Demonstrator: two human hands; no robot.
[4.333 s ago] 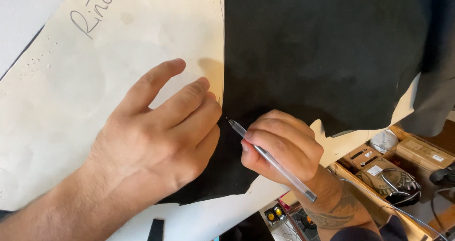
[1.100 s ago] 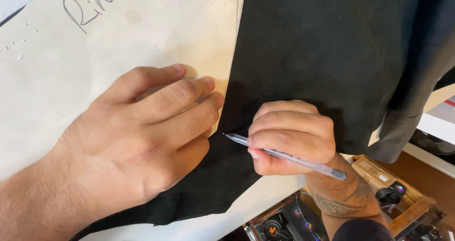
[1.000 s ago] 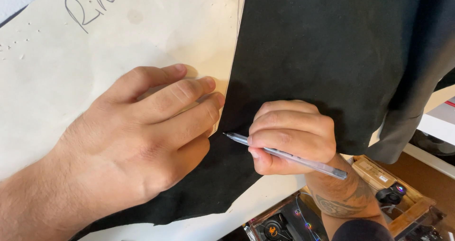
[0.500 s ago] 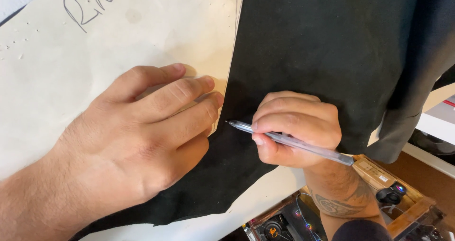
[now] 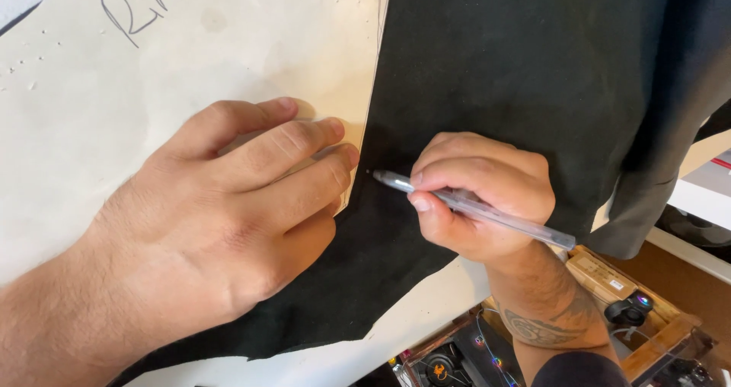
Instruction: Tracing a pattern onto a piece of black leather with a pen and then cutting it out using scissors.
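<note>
**Pen tip at the edge of a paper pattern on black cloth**

The left hand lies flat on the cream paper pattern, fingers spread and pressing it down, grasping nothing; its fingertips sit right at the pattern's right edge. The pattern rests on the black cloth, which shows to the right of that edge and below it. The right hand is curled tight around a clear pen, whose tip touches the cloth just beside the pattern's edge, close to the left fingertips.

The pattern stays put only under the flat hand's pressure, so as I judge it, any easing of that hand could let the paper slide on the soft cloth and throw a traced line off. The fingertips lie so near the edge that the pen could run into them or be forced to swing out around them. A mark on such dark cloth may also be hard to see.

Away from the pattern, past the lower right of the cloth, a wooden tray holds small tools and wires, well apart from both hands. Plain white paper shows under the cloth's lower edge.
</note>
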